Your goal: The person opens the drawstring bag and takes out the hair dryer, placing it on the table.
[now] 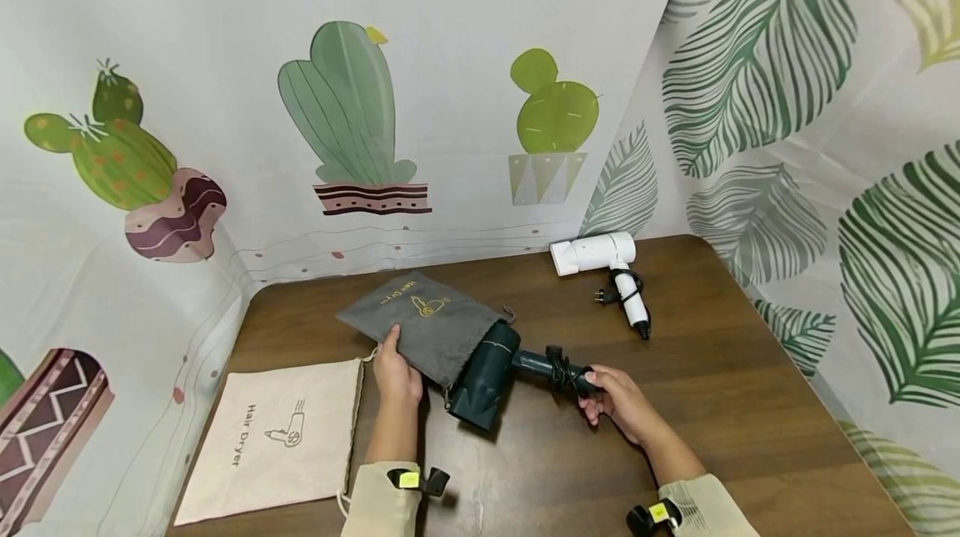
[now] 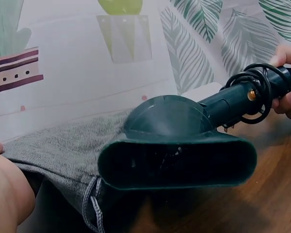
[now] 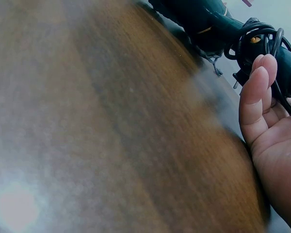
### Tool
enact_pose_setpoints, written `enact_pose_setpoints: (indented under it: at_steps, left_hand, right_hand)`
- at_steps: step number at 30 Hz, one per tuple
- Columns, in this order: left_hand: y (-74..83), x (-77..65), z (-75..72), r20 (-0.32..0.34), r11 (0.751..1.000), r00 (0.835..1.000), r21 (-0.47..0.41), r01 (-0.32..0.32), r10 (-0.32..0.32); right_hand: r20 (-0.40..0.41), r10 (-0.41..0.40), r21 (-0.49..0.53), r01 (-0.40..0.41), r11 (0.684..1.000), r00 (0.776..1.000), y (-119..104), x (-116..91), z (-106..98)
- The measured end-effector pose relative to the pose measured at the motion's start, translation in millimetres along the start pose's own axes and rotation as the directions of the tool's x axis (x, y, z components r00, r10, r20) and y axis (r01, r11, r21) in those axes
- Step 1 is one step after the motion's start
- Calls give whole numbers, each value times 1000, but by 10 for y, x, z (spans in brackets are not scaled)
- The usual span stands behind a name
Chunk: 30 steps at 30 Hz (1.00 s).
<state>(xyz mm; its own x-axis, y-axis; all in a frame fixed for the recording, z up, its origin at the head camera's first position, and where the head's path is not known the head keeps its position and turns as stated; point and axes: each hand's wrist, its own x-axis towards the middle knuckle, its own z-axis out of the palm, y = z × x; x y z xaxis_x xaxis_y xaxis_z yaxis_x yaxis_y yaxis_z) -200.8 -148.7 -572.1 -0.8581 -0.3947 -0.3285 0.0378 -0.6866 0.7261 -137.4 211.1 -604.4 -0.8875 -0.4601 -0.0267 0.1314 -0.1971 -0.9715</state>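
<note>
A dark green hair dryer (image 1: 486, 378) lies across the mouth of a grey drawstring bag (image 1: 431, 316) printed with a yellow dryer picture. Its rear end is at the bag's opening, while the wide flat nozzle (image 2: 177, 162) sticks out toward the near side. My right hand (image 1: 618, 404) grips the end of the handle, where a black cord (image 2: 262, 92) is wound round it. With the thumb on top of the cloth, my left hand (image 1: 397, 374) holds the near edge of the grey bag; its other fingers are hidden underneath.
A cream drawstring bag (image 1: 300, 445) marked "Hair Dryer" lies flat at the left of the brown wooden table (image 1: 720, 362). Toward the back right rests a white hair dryer (image 1: 596, 253) with its black cord wrapped round the handle. Printed cloth hangs behind the table.
</note>
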Motion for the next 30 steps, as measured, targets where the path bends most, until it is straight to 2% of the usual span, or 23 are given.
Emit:
enact_pose_setpoints:
  at_steps: [8, 16, 24, 30]
  left_hand:
    - [93, -24, 27, 22, 1000, 1000, -20, 9, -9]
    - [141, -25, 56, 26, 997, 999, -70, -24, 26]
    - [249, -40, 81, 34, 998, 999, -66, 14, -11]
    - [314, -51, 86, 23, 997, 1000, -78, 5, -3]
  right_hand:
    - [3, -6, -1, 6, 1000, 1000, 6, -10, -8]
    - [10, -41, 33, 40, 999, 999, 8, -26, -16]
    - [0, -54, 34, 54, 998, 999, 4, -37, -8]
    - [-20, -49, 42, 50, 998, 999, 3, -34, 0]
